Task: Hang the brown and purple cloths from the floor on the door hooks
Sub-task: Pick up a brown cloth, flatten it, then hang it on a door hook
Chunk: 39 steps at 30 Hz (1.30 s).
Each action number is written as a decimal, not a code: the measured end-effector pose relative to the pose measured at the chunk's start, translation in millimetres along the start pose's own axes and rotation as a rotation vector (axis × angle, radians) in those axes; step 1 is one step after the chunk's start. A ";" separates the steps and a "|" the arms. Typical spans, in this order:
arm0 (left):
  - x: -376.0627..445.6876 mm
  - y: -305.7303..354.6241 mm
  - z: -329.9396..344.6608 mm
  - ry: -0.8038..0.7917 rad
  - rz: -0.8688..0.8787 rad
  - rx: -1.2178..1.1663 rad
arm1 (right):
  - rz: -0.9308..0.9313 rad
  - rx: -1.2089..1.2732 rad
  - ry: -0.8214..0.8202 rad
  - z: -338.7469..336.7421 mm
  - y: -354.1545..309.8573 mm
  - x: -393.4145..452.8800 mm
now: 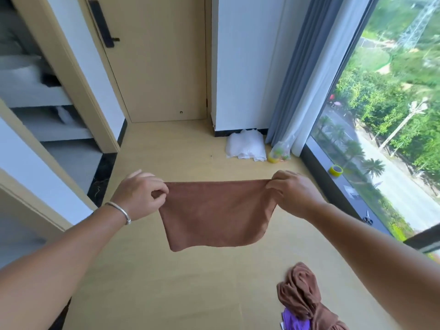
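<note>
A brown cloth (216, 213) hangs spread flat in the air in front of me, above the floor. My left hand (140, 195) pinches its top left corner and my right hand (291, 192) pinches its top right corner, so the top edge is stretched straight. On the floor at the lower right lies a crumpled heap of brown cloth (302, 291) with a purple cloth (294, 321) partly under it. The closed beige door (157, 60) stands ahead; no hooks show on it in this view.
A white plastic bag (245, 146) and a clear bag with coloured items (281, 151) lie by the wall near the grey curtain (292, 75). A yellow tape roll (335, 169) and scissors (367, 219) sit on the dark window sill. An open wardrobe (35, 91) is at the left.
</note>
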State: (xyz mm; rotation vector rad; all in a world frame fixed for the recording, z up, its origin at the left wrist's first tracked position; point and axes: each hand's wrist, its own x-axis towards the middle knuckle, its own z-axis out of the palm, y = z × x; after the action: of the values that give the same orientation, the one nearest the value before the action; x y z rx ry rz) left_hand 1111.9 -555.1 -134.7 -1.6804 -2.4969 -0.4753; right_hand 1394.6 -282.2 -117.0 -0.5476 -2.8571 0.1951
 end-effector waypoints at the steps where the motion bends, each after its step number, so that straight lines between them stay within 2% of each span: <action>1: -0.8 -6.3 -13.7 0.042 0.005 0.006 | -0.019 -0.008 0.021 -9.5 -8.8 9.0; 7: 3.8 -34.1 -80.8 0.163 -0.026 -0.001 | -0.053 0.054 0.068 -46.0 -53.7 67.3; 10: 8.3 -51.2 -111.4 0.093 0.016 0.151 | -0.192 0.021 0.077 -60.2 -74.8 99.5; 12: 13.9 -61.5 -128.2 0.013 0.029 0.249 | -0.301 -0.088 0.029 -67.3 -88.6 123.5; 15: 25.9 -78.0 -144.1 -0.063 0.026 0.326 | -0.370 -0.199 -0.019 -71.8 -103.0 161.9; 21: 64.8 -122.4 -154.5 -0.028 0.009 0.411 | -0.439 -0.234 -0.071 -58.4 -111.4 245.1; 25: 104.3 -157.3 -157.3 -0.003 -0.037 0.361 | -0.482 -0.190 -0.071 -47.4 -105.5 313.1; 32: 206.8 -214.6 -183.2 0.022 -0.101 0.364 | -0.596 -0.148 0.141 -58.7 -85.8 447.6; 35: 257.0 -235.9 -187.0 0.041 -0.132 0.382 | -0.540 0.022 0.199 -55.3 -81.9 501.7; 39: 319.5 -260.3 -185.0 0.263 -0.234 0.277 | -0.456 0.188 0.243 -52.5 -82.6 570.0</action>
State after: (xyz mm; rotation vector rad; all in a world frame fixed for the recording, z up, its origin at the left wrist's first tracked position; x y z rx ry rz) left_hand 731.8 -418.2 67.2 -1.1546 -2.4391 -0.3246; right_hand 862.8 -138.1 58.9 0.1137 -2.6019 0.2893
